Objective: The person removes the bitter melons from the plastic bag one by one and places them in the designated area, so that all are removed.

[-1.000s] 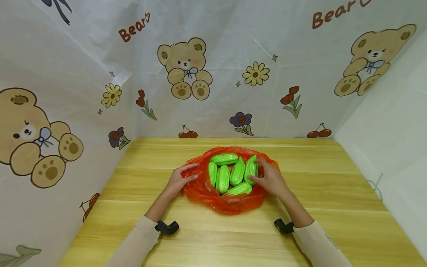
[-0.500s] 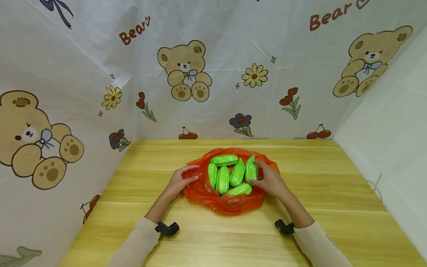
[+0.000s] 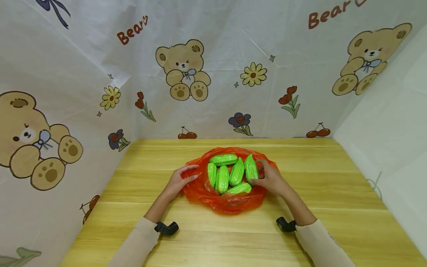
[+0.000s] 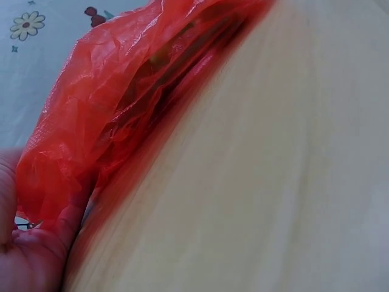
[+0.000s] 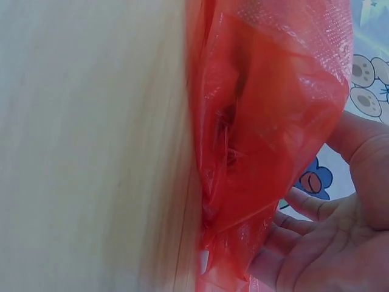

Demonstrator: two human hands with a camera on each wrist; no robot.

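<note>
A red plastic bag point(image 3: 230, 205) lies spread on the table with its mouth facing up. Inside it are several glossy, bright green, elongated pieces that look like ridged vegetables, such as the left-middle piece point(image 3: 222, 180). My left hand point(image 3: 175, 182) holds the bag's left side, thumb and index finger over the rim; the left wrist view has red film between thumb and fingers. At the opposite side, the fingers of my right hand point(image 3: 272, 181) are spread around the bag's edge. Its thumb is by the rightmost green piece point(image 3: 251, 167), with the index finger slightly apart from that piece.
The bag rests on a wooden table point(image 3: 213, 241) before a bear-print backdrop point(image 3: 223, 111). A white wall point(image 3: 393, 148) borders the right side, with a thin cord point(image 3: 377, 184) beside the table edge. Black wrist mounts point(image 3: 166, 228) project inward near both sleeves.
The rightmost green piece has turned and now leans with its tip toward upper left. My right index finger has moved away from its top. My left hand stays in place.
</note>
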